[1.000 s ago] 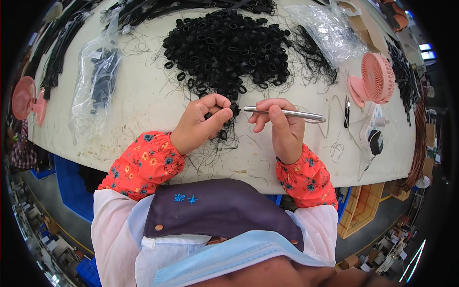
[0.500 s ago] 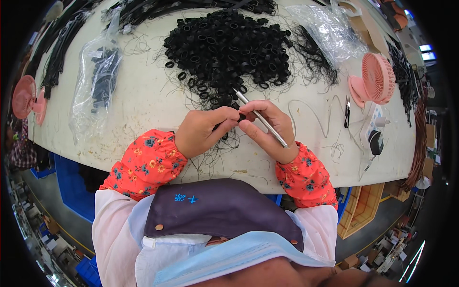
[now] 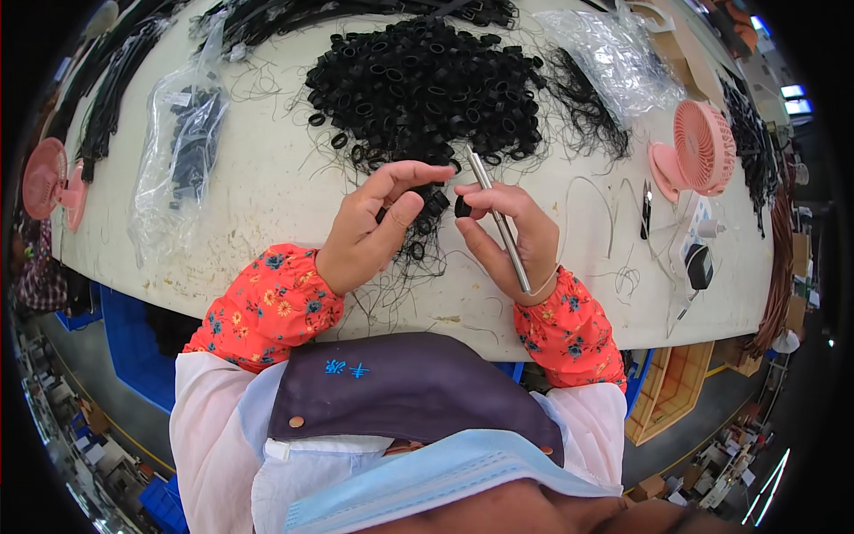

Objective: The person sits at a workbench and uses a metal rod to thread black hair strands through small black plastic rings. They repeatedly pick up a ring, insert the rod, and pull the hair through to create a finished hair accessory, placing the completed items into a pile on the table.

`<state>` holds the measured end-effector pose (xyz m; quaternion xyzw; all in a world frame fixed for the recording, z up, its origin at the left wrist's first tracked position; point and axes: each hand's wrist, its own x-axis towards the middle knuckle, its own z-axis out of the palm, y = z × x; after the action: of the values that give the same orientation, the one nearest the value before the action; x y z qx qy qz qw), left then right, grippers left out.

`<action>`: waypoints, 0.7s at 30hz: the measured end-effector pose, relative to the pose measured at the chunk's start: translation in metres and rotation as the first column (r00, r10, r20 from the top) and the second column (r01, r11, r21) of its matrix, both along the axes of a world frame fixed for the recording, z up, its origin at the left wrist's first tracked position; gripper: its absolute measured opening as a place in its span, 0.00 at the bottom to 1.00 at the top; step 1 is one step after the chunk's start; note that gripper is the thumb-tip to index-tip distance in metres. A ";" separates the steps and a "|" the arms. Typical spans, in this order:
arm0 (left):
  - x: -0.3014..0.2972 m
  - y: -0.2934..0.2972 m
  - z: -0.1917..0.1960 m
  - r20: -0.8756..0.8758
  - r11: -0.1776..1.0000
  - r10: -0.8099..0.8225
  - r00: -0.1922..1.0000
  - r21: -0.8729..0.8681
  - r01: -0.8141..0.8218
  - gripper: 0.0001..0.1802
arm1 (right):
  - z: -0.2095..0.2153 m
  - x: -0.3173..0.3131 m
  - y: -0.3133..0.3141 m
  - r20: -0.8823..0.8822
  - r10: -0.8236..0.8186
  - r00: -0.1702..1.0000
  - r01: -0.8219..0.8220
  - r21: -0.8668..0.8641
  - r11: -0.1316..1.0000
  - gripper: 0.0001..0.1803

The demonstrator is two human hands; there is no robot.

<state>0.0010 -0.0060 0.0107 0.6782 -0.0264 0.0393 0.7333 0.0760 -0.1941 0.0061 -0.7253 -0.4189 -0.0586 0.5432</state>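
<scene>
My right hand (image 3: 520,236) pinches a small black loop (image 3: 463,206) between thumb and forefinger. A slim silver pen-like tool (image 3: 500,222) lies across the same hand, tip pointing away. My left hand (image 3: 365,227) is open, forefinger stretched out and thumb apart. A bit of black (image 3: 381,215) shows at its curled fingers; whether it is held or lies behind them I cannot make out. Just beyond both hands is a big heap of black loops (image 3: 427,89), with several loops and loose threads (image 3: 418,262) trailing toward me between the hands.
A clear bag with black pieces (image 3: 182,147) lies left, near a pink fan (image 3: 53,182). On the right are another pink fan (image 3: 698,147), black-handled snips (image 3: 646,209), a power strip (image 3: 698,227) and clear plastic wrap (image 3: 614,62). Black straps (image 3: 356,18) line the far side.
My hands were together over a small black piece; now they are apart. My left fingers have spread, and my right hand has moved slightly right with the loop and tool.
</scene>
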 end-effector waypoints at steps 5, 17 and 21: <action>-0.001 0.000 -0.006 -0.199 0.971 -0.241 0.950 -0.049 0.236 0.18 | -0.003 -0.002 0.000 0.014 0.034 0.999 -0.034 0.005 0.999 0.20; 0.001 0.008 0.000 -0.363 0.887 -0.382 0.850 -0.401 0.228 0.11 | -0.002 -0.005 -0.002 -0.213 0.224 0.951 -0.211 0.083 0.974 0.22; 0.001 0.009 0.000 -0.378 0.932 -0.273 0.885 -0.334 0.144 0.10 | 0.000 -0.005 -0.001 -0.236 0.185 0.954 -0.176 0.061 0.983 0.18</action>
<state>0.0023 0.0026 0.0107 0.5462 0.0639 -0.1834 0.8148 0.0713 -0.1955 0.0062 -0.6749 -0.4131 0.0715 0.6073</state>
